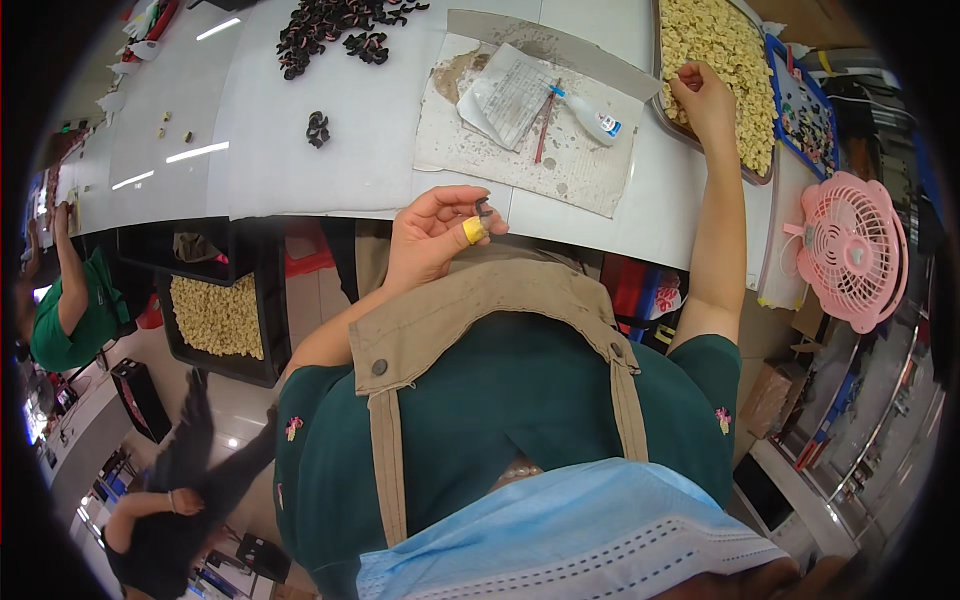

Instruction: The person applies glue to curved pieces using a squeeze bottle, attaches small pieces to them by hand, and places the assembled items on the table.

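In front of my chest, my left hand [437,235] pinches a small black curved piece [483,207] between thumb and fingers. Yellow tape [474,231] wraps the thumb tip. My right hand [703,98] reaches over the left edge of a tray full of small pale yellow pieces [715,40], its fingers drawn together; what they hold, if anything, cannot be made out. Between the hands lies a flattened cardboard sheet [590,185] with brown stains. On it rest a white squeeze bottle with a blue tip [592,118], a thin reddish stick [545,130] and a printed paper in plastic [505,95].
Many black curved pieces [325,35] are heaped at the far left, with a small cluster [317,129] nearer. A blue tray [805,110] and a pink fan [853,250] stand at the right. Below the table's left side sits a black crate [265,360]. Other people are at the left.
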A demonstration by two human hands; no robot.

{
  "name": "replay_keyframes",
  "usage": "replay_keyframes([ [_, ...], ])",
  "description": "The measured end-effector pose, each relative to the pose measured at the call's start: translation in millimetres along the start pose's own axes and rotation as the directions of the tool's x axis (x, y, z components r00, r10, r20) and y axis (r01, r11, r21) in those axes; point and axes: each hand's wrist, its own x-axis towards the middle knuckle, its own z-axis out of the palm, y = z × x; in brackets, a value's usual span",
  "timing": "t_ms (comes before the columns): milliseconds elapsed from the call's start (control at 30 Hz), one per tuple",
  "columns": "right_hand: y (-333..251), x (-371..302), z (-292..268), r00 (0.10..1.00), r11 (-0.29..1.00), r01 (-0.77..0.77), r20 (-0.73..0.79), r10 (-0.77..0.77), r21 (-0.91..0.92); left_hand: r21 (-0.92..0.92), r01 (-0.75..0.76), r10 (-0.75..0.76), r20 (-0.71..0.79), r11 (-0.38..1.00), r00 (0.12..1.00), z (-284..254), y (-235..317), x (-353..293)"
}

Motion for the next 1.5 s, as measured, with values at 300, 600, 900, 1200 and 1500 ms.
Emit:
replay_keyframes([
  [300,-35,-36,-22,0.948,0.948,0.305,-0.128,-0.292,0.091,0.001,0.035,-0.035,-0.017,0.999,0.999,2,0,-1],
  [600,-109,-131,-5,0.834,0.783,0.443,0.119,-0.538,0.435,-0.037,0.152,-0.15,0.033,0.988,0.988,0,5,0],
  [900,-145,-150,12,0.681,0.599,0.656,-0.019,-0.732,0.458,-0.09,0.154,-0.147,0.083,0.984,0.986,6,5,-1],
  [1200,-148,-153,13,0.645,0.627,0.735,0.02,-0.764,0.259,0.03,0.076,-0.076,0.02,0.997,0.997,15,3,0],
  [1500,-151,-152,13,0.642,0.632,0.737,0.046,-0.765,0.24,0.136,0.136,-0.141,0.026,0.981,0.99,18,7,3],
])
